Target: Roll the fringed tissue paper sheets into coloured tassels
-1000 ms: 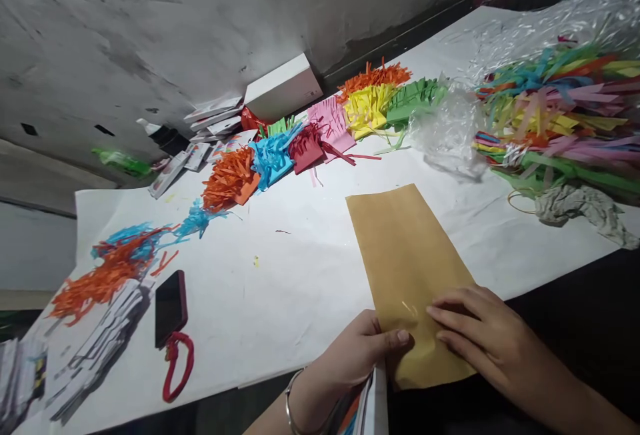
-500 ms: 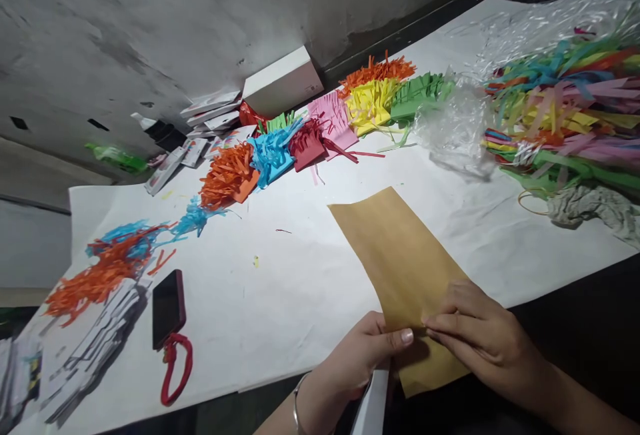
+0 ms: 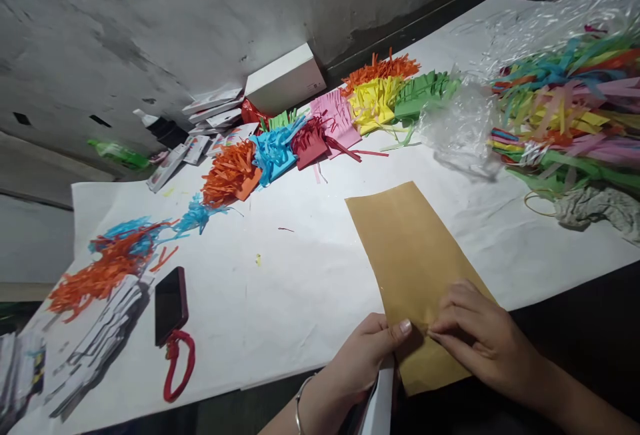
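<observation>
A long piece of brown paper point(image 3: 415, 241) lies at the front edge of the white-covered table, its near end reaching past that edge. My left hand point(image 3: 367, 355) grips its left side, thumb on top and the other fingers hidden underneath. My right hand point(image 3: 475, 328) is closed in a pinch on the paper's surface, thumb and fingertips together, right of my left thumb. Whether a fold of paper or some small thing is between those fingertips, I cannot make out. Below my left hand, a white strip-like object point(image 3: 379, 401) slants down out of view.
Fringed paper pieces in several colours, among them a yellow one point(image 3: 373, 105), line the back near a white box point(image 3: 285, 78). A phone point(image 3: 171, 305) with a red strap lies left, by white paper strips point(image 3: 97, 345). Bundled coloured streamers point(image 3: 575, 111) and clear plastic point(image 3: 457, 118) fill the right.
The brown paper's far end has shifted to the right and lies flatter. My right fingers have curled in slightly at the same spot; my left hand keeps its hold.
</observation>
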{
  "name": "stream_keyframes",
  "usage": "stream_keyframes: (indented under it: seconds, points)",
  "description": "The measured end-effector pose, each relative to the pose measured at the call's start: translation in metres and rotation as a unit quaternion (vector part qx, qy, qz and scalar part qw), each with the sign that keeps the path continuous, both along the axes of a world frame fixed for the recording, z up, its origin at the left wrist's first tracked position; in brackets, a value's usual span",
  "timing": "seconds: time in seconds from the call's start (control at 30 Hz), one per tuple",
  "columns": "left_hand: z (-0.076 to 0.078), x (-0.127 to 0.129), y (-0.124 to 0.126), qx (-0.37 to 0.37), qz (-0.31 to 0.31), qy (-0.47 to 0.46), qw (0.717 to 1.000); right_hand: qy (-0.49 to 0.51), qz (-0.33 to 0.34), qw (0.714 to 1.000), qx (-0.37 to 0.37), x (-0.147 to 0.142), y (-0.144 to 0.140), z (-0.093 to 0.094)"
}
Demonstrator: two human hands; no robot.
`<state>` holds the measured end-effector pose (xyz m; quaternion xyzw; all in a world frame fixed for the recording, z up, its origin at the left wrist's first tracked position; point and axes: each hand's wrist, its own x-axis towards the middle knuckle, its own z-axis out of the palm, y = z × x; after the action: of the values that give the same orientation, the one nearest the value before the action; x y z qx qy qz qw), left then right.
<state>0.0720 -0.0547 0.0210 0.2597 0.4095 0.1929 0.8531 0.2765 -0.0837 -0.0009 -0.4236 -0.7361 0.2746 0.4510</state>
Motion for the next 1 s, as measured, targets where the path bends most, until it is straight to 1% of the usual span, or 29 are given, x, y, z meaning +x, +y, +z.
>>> stream_keyframes:
  seconds: [0.07,0.1,0.17,0.2,0.27,0.3,0.33,0.37,0.47,0.53,0.57,0.6,0.63,0.7,0.73,0.77,0.8,0.83,0.9,1.0]
  points:
    - [0.0,0.0,-0.001,0.014,0.005,0.012,1.0,-0.013,-0.003,0.999,0.05,0.001,-0.005,0.001]
    - [0.001,-0.001,-0.001,0.024,0.008,0.024,0.999,-0.005,0.007,0.998,0.056,0.002,-0.008,0.002]
    - [0.005,-0.008,0.002,0.058,0.013,0.061,0.996,0.048,0.027,0.998,0.03,0.009,-0.018,0.005]
    - [0.008,-0.013,0.004,0.085,0.015,0.09,0.992,0.083,0.021,0.996,0.006,0.013,-0.024,0.007]
    - [0.015,-0.027,0.01,0.156,0.019,0.168,0.973,0.149,-0.021,0.988,-0.04,0.017,-0.034,0.01]
    - [0.019,-0.036,0.013,0.196,0.021,0.212,0.957,0.173,-0.044,0.983,-0.054,0.017,-0.039,0.01]
    - [0.024,-0.045,0.015,0.237,0.027,0.259,0.936,0.184,-0.05,0.98,-0.06,0.012,-0.042,0.01]
    - [0.028,-0.054,0.017,0.277,0.038,0.307,0.91,0.182,-0.038,0.981,-0.058,0.004,-0.044,0.009]
    - [0.044,-0.074,0.014,0.385,0.089,0.433,0.81,0.139,0.042,0.989,-0.019,-0.036,-0.046,0.003]
    - [0.056,-0.081,0.006,0.448,0.124,0.477,0.746,0.093,0.073,0.993,-0.013,-0.064,-0.044,0.001]
    - [0.063,-0.083,0.0,0.484,0.133,0.481,0.719,0.08,0.074,0.994,-0.017,-0.074,-0.042,0.001]
    - [0.069,-0.084,-0.006,0.526,0.124,0.468,0.699,0.073,0.074,0.994,-0.023,-0.08,-0.038,0.003]
    - [0.075,-0.086,-0.012,0.574,0.099,0.441,0.683,0.075,0.07,0.994,-0.032,-0.081,-0.034,0.005]
    - [0.082,-0.088,-0.023,0.664,0.02,0.375,0.647,0.103,0.061,0.992,-0.044,-0.072,-0.023,0.011]
    - [0.082,-0.09,-0.028,0.697,-0.019,0.348,0.626,0.112,0.063,0.99,-0.052,-0.065,-0.019,0.015]
    - [0.081,-0.091,-0.032,0.723,-0.045,0.331,0.605,0.109,0.07,0.99,-0.06,-0.057,-0.015,0.017]
    - [0.078,-0.092,-0.035,0.739,-0.058,0.324,0.588,0.095,0.079,0.99,-0.063,-0.05,-0.012,0.018]
    - [0.073,-0.093,-0.036,0.749,-0.061,0.321,0.576,0.074,0.088,0.992,-0.061,-0.044,-0.011,0.018]
    - [0.059,-0.094,-0.038,0.759,-0.059,0.31,0.569,0.029,0.098,0.994,-0.035,-0.038,-0.011,0.013]
    - [0.041,-0.093,-0.038,0.764,-0.034,0.299,0.571,-0.003,0.073,0.997,0.016,-0.038,-0.015,0.001]
